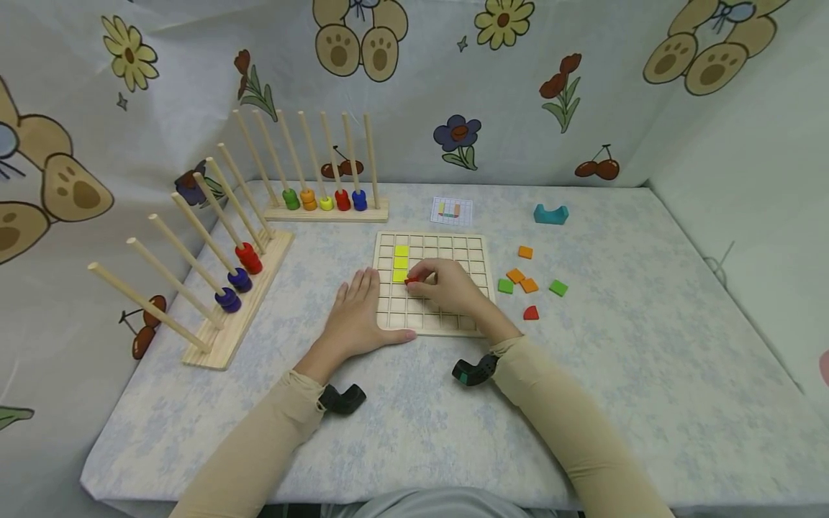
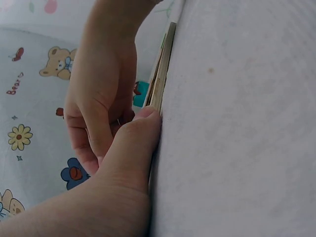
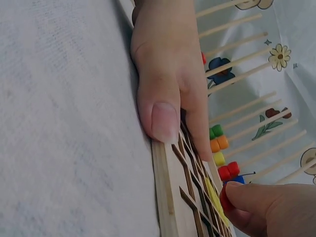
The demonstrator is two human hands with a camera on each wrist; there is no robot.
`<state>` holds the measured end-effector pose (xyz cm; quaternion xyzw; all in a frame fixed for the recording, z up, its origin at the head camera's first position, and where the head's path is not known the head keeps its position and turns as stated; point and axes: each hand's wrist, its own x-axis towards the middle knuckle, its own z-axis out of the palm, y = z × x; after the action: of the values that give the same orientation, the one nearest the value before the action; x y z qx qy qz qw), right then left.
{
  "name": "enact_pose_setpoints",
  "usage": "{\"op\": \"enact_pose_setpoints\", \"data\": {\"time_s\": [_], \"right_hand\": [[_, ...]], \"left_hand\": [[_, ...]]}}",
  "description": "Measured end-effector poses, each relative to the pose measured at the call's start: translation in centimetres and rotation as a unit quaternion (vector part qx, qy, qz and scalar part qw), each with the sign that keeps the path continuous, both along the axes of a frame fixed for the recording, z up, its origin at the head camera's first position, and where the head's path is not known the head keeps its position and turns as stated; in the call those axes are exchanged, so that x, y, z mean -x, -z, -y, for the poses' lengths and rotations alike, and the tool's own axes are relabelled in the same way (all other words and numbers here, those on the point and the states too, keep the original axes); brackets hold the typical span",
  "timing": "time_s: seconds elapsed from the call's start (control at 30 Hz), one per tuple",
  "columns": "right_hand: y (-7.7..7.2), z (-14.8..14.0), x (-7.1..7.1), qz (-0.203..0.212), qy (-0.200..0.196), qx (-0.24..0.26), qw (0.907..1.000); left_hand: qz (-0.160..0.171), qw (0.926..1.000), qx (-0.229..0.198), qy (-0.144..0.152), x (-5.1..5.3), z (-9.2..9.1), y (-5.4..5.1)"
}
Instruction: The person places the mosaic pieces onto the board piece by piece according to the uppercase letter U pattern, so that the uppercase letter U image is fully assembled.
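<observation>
Under the head camera, the gridded wooden board (image 1: 460,252) sits mid-table, with the person's left hand (image 1: 356,313) laid flat at its near-left corner, fingers straight and grasping nothing, while the right hand (image 1: 450,284) pinches a small red piece (image 1: 410,280) beside the lowest of three yellow squares (image 1: 401,263) in one column. Right of the board lie loose orange pieces (image 1: 525,252), green pieces (image 1: 505,286) and a second red piece (image 1: 531,314); the last is near the right wrist, so a careless sweep of that arm could scatter it. From the left wrist, the left thumb rests against the board's edge; the right hand's fingers are bent, but what they hold is hidden. Should that thumb press unevenly, the board might skid and its cells drift out of line. At the right wrist, red shows between thumb and fingertip, close to the yellow; contact with the board cannot be told. Pinched so narrowly, it could twist loose, land across a grid line or nudge a yellow square.
</observation>
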<state>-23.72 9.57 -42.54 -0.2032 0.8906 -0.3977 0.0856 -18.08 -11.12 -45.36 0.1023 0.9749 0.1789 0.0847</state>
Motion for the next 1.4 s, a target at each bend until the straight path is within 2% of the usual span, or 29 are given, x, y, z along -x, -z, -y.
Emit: {"op": "enact_pose_setpoints", "data": {"time_s": [0.37, 0.6, 0.8, 1.13, 1.4], "right_hand": [[0.5, 1.8, -0.2, -0.006, -0.012, -0.001, 0.9999], [0.5, 2.0, -0.4, -0.009, -0.005, -0.001, 0.9999], [0.8, 2.2, -0.3, -0.029, 0.003, -0.002, 0.9996], [1.0, 2.7, -0.4, -0.038, 0.009, -0.030, 0.9988], [1.0, 2.7, -0.4, -0.066, 0.009, -0.056, 0.9962]], "left_hand": [[-0.002, 1.0000, 0.001, 0.005, -0.1, 0.1, -0.1], [-0.008, 0.9999, 0.001, 0.008, 0.0, 0.1, -0.2], [-0.010, 0.9999, 0.002, 0.009, -0.1, 0.1, -0.1], [-0.013, 0.9999, 0.000, 0.010, -0.1, 0.1, -0.1], [-0.012, 0.9999, 0.000, 0.010, -0.1, 0.1, 0.0]]}}
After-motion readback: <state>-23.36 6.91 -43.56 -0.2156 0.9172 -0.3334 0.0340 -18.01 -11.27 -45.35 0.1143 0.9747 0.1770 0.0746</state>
